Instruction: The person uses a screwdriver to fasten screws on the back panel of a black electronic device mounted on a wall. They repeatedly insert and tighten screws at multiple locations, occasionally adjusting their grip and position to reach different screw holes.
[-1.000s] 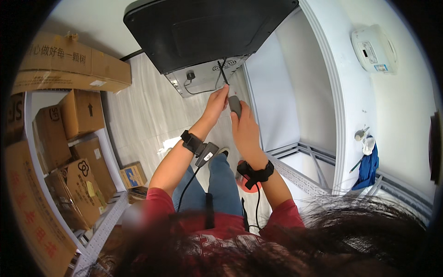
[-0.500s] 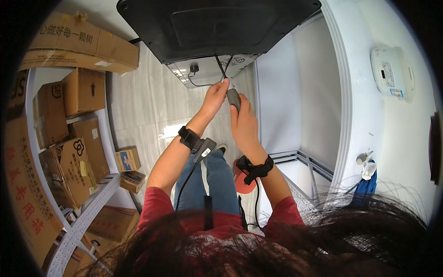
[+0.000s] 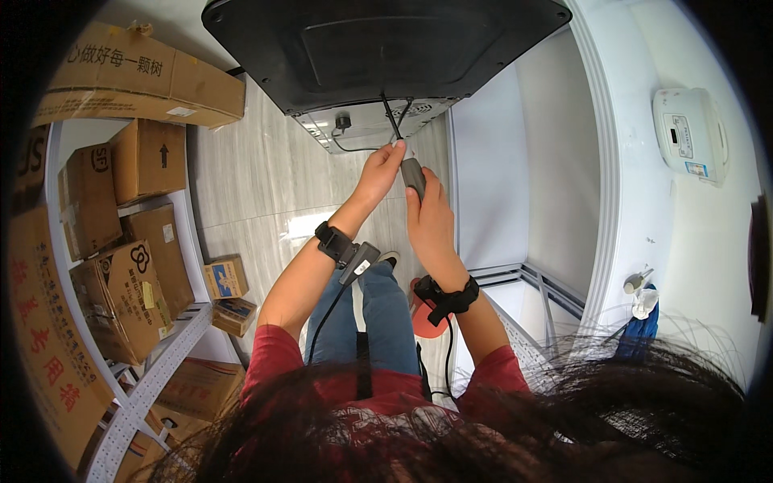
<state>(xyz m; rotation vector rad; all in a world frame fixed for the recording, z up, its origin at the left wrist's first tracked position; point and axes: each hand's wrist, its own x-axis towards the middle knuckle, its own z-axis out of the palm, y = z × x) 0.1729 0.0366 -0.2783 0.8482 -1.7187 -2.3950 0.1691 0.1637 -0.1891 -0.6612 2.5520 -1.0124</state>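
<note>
My right hand point(image 3: 429, 216) is closed around a grey handle point(image 3: 412, 176), a slim tool whose exact kind I cannot make out. At its upper end my left hand point(image 3: 380, 173) pinches a thin black cable point(image 3: 391, 118), thumb and fingers pressed together. That cable hangs from below a large black panel point(image 3: 378, 52) of a machine. A second dark strand runs beside it. Both hands are close together, in front of the machine's pale metal lower part point(image 3: 374, 129). What lies between the left fingertips is partly hidden.
On the left a white shelf rack point(image 3: 165, 346) holds several cardboard boxes point(image 3: 121, 298). A long carton point(image 3: 145, 72) lies above it. At right stand a white frame point(image 3: 600, 161) and a wall with a white appliance point(image 3: 688, 133). A red-orange round object point(image 3: 431, 322) sits by my leg.
The view has shifted slightly. Both hands keep their grips on the cable and the grey-handled tool, with only small movement.
</note>
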